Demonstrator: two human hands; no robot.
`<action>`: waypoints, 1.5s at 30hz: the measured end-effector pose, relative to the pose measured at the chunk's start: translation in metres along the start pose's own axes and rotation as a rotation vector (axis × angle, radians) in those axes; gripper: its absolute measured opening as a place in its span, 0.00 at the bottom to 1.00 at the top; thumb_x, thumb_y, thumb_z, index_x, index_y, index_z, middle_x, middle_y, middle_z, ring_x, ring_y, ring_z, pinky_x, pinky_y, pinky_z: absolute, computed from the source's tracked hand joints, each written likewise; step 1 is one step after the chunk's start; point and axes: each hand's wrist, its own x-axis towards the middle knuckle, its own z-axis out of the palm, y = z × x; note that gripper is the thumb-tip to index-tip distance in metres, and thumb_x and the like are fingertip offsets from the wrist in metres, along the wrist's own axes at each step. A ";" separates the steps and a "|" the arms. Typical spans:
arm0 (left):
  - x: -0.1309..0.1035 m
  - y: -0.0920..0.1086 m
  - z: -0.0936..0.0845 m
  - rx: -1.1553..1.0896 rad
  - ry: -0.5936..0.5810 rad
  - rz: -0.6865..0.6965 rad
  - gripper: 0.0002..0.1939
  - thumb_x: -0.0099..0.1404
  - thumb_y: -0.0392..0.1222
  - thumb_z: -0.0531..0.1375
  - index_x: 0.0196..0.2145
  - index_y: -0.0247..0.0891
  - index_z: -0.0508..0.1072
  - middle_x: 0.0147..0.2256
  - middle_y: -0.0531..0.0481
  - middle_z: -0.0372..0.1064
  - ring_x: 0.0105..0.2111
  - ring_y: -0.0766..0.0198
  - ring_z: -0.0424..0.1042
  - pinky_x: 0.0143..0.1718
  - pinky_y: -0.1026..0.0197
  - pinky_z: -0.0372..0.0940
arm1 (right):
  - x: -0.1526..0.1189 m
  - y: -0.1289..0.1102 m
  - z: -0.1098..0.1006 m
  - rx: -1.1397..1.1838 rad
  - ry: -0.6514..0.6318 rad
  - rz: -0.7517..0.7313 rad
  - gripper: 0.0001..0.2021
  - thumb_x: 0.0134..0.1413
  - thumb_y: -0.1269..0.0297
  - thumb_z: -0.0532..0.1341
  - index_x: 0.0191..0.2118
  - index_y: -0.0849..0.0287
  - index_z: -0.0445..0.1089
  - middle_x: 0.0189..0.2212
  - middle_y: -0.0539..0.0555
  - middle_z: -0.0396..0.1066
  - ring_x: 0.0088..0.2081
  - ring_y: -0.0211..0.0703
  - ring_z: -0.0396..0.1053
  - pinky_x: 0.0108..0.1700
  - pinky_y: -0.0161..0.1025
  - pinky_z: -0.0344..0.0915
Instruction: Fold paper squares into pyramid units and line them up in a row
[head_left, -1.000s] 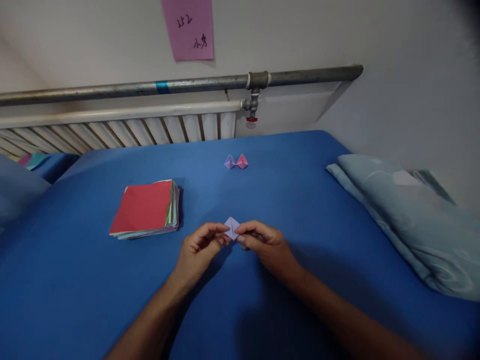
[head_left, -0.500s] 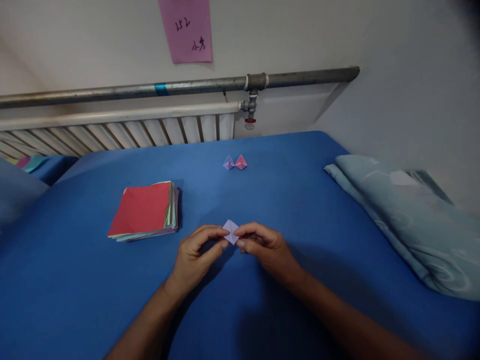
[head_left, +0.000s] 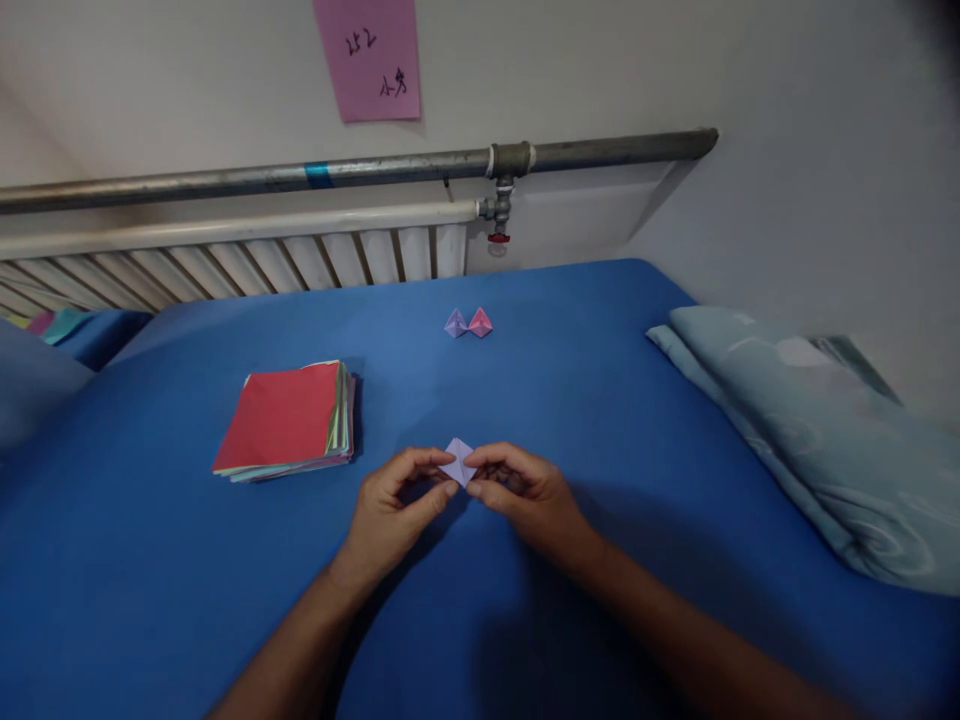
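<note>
A small lavender folded paper point(head_left: 461, 464), diamond-shaped with a crease down its middle, is held between both hands above the blue sheet point(head_left: 420, 600). My left hand point(head_left: 397, 505) pinches its left side between thumb and forefinger. On the right side, the thumb and forefinger of my right hand point(head_left: 529, 490) grip it the same way. The fingertips cover the paper's side edges. Farther off lie two finished-looking paper pieces, one purple point(head_left: 455, 323) and one pink point(head_left: 480, 322), with their corners close together.
A stack of coloured square paper point(head_left: 281, 415), red on top, lies to the left. At the right is a folded pale green cloth point(head_left: 810, 440). Behind the bed run a metal pipe point(head_left: 397, 168) and a white radiator point(head_left: 337, 258). A pink note point(head_left: 371, 60) hangs on the wall.
Both hands keep hold of the lavender paper, and the right thumb and fingers have shifted slightly on it. The whole view has moved a little.
</note>
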 end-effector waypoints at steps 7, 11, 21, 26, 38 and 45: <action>0.001 0.002 0.000 0.000 0.001 -0.029 0.10 0.57 0.39 0.65 0.39 0.40 0.75 0.32 0.51 0.75 0.32 0.65 0.73 0.37 0.60 0.68 | -0.001 -0.004 0.002 -0.140 0.032 -0.037 0.06 0.50 0.66 0.61 0.36 0.54 0.71 0.29 0.48 0.70 0.31 0.37 0.67 0.36 0.36 0.66; 0.001 0.001 0.002 0.042 0.012 -0.007 0.08 0.60 0.42 0.63 0.38 0.40 0.76 0.34 0.50 0.77 0.34 0.63 0.75 0.39 0.59 0.69 | -0.001 -0.005 0.002 -0.174 0.045 -0.082 0.06 0.53 0.63 0.60 0.37 0.54 0.71 0.30 0.49 0.72 0.31 0.37 0.68 0.36 0.36 0.66; -0.001 0.001 0.001 0.153 0.016 0.117 0.07 0.61 0.42 0.62 0.38 0.40 0.76 0.35 0.49 0.77 0.35 0.63 0.75 0.39 0.60 0.70 | -0.003 -0.001 0.001 -0.168 0.062 -0.146 0.04 0.55 0.63 0.60 0.35 0.53 0.72 0.31 0.49 0.73 0.33 0.38 0.69 0.38 0.36 0.66; 0.000 0.002 -0.001 0.179 -0.022 0.193 0.06 0.63 0.39 0.61 0.38 0.42 0.77 0.35 0.50 0.76 0.36 0.63 0.74 0.41 0.60 0.69 | -0.003 -0.001 0.002 -0.148 0.070 -0.175 0.05 0.55 0.64 0.59 0.35 0.52 0.73 0.32 0.49 0.73 0.33 0.38 0.70 0.38 0.37 0.66; 0.005 -0.013 -0.001 0.456 -0.133 0.241 0.05 0.64 0.37 0.58 0.36 0.41 0.75 0.34 0.50 0.71 0.37 0.64 0.71 0.39 0.61 0.67 | 0.003 0.011 -0.005 -0.514 -0.065 -0.187 0.06 0.56 0.72 0.58 0.34 0.56 0.72 0.32 0.51 0.72 0.36 0.39 0.69 0.40 0.37 0.64; 0.002 -0.022 0.004 0.818 -0.214 0.300 0.06 0.65 0.36 0.57 0.36 0.40 0.74 0.35 0.48 0.71 0.36 0.59 0.69 0.40 0.55 0.65 | -0.001 0.015 -0.007 -0.884 -0.140 -0.168 0.06 0.56 0.73 0.57 0.35 0.59 0.71 0.37 0.55 0.71 0.40 0.44 0.67 0.44 0.43 0.61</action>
